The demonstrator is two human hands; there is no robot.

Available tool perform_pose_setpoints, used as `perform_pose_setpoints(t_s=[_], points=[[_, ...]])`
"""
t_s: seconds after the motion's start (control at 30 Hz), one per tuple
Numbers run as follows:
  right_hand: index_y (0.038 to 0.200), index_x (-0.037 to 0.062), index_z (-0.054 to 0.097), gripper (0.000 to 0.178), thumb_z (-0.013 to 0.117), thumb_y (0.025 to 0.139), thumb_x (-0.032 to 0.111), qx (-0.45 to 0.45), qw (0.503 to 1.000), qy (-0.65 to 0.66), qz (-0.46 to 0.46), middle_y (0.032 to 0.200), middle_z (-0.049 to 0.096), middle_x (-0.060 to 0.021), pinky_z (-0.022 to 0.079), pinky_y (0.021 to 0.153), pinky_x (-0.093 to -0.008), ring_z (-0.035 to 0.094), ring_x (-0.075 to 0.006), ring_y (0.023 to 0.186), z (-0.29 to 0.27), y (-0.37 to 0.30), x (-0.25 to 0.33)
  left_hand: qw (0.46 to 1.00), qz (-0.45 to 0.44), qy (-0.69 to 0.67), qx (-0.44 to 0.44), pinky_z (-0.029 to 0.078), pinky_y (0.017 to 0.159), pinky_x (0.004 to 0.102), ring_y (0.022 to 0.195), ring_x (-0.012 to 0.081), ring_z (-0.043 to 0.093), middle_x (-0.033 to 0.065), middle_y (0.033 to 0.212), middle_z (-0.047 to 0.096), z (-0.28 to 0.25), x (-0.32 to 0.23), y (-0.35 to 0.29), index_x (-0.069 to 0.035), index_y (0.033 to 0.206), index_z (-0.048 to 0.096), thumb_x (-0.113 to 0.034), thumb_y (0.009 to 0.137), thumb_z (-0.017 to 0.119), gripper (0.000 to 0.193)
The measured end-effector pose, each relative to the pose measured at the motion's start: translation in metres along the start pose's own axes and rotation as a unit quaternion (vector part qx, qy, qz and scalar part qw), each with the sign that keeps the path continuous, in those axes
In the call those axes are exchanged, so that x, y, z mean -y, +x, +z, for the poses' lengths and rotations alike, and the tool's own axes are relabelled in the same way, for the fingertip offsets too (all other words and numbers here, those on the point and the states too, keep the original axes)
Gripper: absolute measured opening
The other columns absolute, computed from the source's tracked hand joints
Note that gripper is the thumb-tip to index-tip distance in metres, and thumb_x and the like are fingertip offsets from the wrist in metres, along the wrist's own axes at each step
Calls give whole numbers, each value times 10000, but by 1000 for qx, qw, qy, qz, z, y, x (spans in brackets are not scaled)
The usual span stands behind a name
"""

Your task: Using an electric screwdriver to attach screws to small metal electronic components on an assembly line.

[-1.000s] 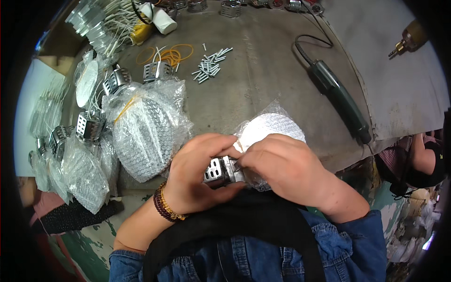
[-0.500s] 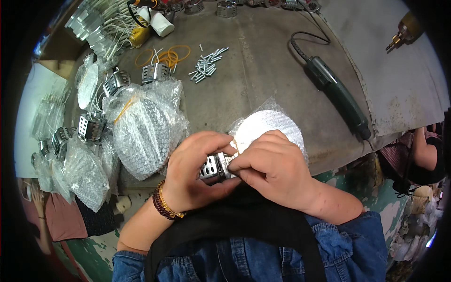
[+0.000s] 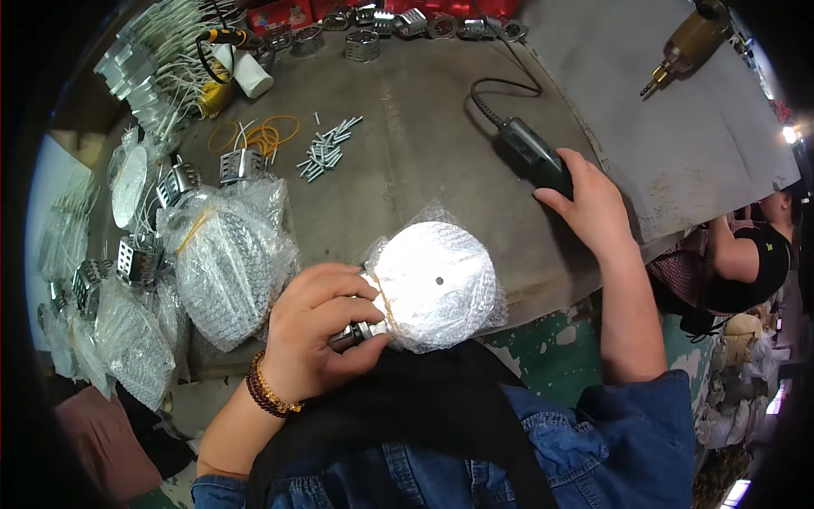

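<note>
My left hand (image 3: 326, 327) is closed round a small metal housing, mostly hidden by my fingers. Joined to it is a round, shiny disc (image 3: 445, 276) with a small central hole, wrapped in bubble wrap; a yellow rubber band (image 3: 386, 297) circles its neck. To the right, my right hand (image 3: 589, 199) grips the body of a dark corded electric screwdriver (image 3: 530, 148) lying on the table; its rear end is hidden under the hand. Loose silver screws (image 3: 329, 151) and yellow rubber bands (image 3: 275, 134) lie farther off on the grey table (image 3: 424, 110).
Left stand bubble-wrapped pieces (image 3: 229, 271) with slotted metal housings (image 3: 138, 259). Wired metal parts (image 3: 140, 72) are stacked at the far left, beside a white roll (image 3: 252, 76). Metal rings (image 3: 362, 47) line the back. A brass-tipped power tool (image 3: 687, 42) is upper right; another person (image 3: 733, 250) sits at right.
My right hand has left the metal housing and reached right onto the electric screwdriver. My left hand keeps hold of the housing, and the disc is now more fully exposed. The view has shifted rightward.
</note>
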State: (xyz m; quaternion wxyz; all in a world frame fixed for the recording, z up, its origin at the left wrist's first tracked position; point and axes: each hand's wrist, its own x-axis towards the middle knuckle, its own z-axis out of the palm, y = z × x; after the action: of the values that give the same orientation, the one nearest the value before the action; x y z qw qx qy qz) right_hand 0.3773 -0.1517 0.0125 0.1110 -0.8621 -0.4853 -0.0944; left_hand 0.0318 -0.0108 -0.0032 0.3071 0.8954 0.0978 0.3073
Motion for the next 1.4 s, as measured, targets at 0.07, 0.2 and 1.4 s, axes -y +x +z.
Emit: perform_pose_setpoints(t_s=[0.07,0.2,1.4], points=[[1286,27,603,518,802,873,268,11,980,200,4,1069,680,-151,531,869,-381,674,-283,955,-12,8,-3,1000,-4,-3,-6,552,890,421,1013,310,681,53,1011,710,1,3,-3,-109,886,718,-54,628,870,305],[1415,24,507,582,745,915,204,1,676,737,7,1105,619,-61,528,901,-332,610,-175,1022,-68,-11,-7,1000,5,-15,-4,554,885,409,1016,301,681,51,1024,713,2,0,-1,-104,889,709,-68,642,872,298],[1264,179,629,454,786,838,160,117,172,972,111,1174,611,-44,349,1187,-565,608,-218,1136,32,-81,79,1000,2,-19,-22,553,904,437,1048,344,683,86,1048,716,5,4,-5,-83,910,677,-38,602,877,369]])
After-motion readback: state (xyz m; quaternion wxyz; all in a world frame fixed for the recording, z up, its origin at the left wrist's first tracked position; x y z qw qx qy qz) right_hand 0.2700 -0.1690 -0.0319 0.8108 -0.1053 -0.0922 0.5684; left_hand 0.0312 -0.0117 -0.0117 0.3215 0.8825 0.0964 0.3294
